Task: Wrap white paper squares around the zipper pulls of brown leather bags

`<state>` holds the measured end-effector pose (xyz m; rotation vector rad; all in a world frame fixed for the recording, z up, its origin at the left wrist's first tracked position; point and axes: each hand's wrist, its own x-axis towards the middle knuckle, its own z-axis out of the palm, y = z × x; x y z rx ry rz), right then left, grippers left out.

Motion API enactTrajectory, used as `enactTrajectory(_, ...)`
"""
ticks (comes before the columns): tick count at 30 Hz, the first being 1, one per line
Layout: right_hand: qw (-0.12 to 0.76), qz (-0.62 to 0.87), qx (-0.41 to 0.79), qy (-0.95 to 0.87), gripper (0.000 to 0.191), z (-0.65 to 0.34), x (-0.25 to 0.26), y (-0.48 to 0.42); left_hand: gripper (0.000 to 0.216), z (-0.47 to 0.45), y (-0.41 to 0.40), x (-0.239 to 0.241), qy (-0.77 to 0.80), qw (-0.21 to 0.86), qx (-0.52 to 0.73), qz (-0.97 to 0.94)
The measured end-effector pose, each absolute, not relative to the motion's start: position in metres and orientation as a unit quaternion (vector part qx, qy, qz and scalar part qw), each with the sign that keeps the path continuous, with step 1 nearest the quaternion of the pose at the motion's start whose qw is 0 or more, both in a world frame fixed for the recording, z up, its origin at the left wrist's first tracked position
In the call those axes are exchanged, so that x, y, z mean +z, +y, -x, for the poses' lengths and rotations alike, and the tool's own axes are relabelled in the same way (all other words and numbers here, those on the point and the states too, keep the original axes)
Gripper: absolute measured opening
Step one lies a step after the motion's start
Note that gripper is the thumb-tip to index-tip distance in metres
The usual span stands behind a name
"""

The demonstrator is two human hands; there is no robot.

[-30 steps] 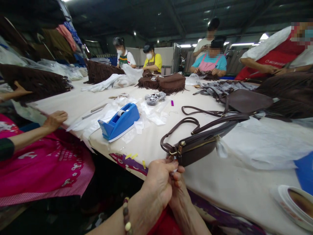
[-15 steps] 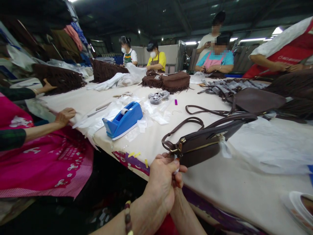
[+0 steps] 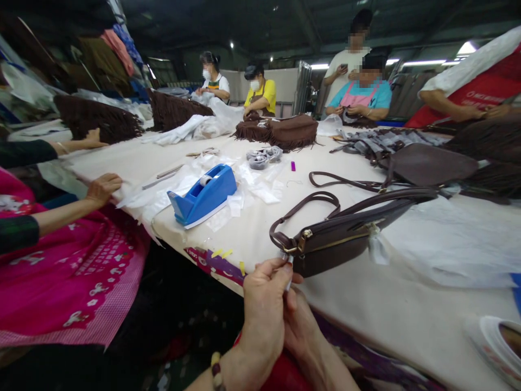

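A dark brown leather handbag lies at the table's near edge, its zip and gold-coloured hardware facing me. Its thin strap loops up at the left end. My left hand, with a bead bracelet at the wrist, pinches a small white strip below the strap ring. Close against it, my right hand has its fingers curled at the same spot, partly hidden behind the left. What the right fingers grip is unclear. A white wrapping hangs from the zip pull.
A blue tape dispenser stands left of the bag among white paper scraps. Fringed brown bags lie farther back. A tape roll sits at the right. A co-worker's hand rests on the left table edge; other people work across the table.
Both my hands stay at the bag's left end, having shifted slightly, with more of the right hand showing. At the left, the co-worker's farther hand has moved slightly right along the fringed bag.
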<state>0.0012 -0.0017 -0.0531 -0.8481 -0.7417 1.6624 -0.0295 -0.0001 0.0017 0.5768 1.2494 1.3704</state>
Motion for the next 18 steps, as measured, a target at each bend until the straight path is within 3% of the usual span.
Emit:
enactTrajectory(4,0.504,0.412,0.693,-0.31,0.018,-0.042,-0.045,-0.023,0.018,0.037,-0.004,-0.013,0.543,0.529,0.569,-0.318)
enactTrajectory(7,0.512,0.52,0.553,-0.402,0.032,-0.062,-0.035,-0.029,0.02,0.04,-0.005,-0.021,0.567,0.464,0.559,-0.39)
enactTrajectory(10,0.516,0.561,0.447,-0.469,0.03,-0.067,-0.023,-0.02,0.021,0.042,-0.004,-0.028,0.567,0.385,0.565,-0.461)
enactTrajectory(14,0.509,0.567,0.398,-0.511,0.033,-0.056,-0.008,-0.001,0.021,0.045,-0.002,-0.032,0.545,0.311,0.585,-0.513)
enactTrajectory(18,0.507,0.589,0.375,-0.504,0.031,-0.047,-0.003,0.009,0.022,0.048,0.001,-0.03,0.529,0.303,0.595,-0.524)
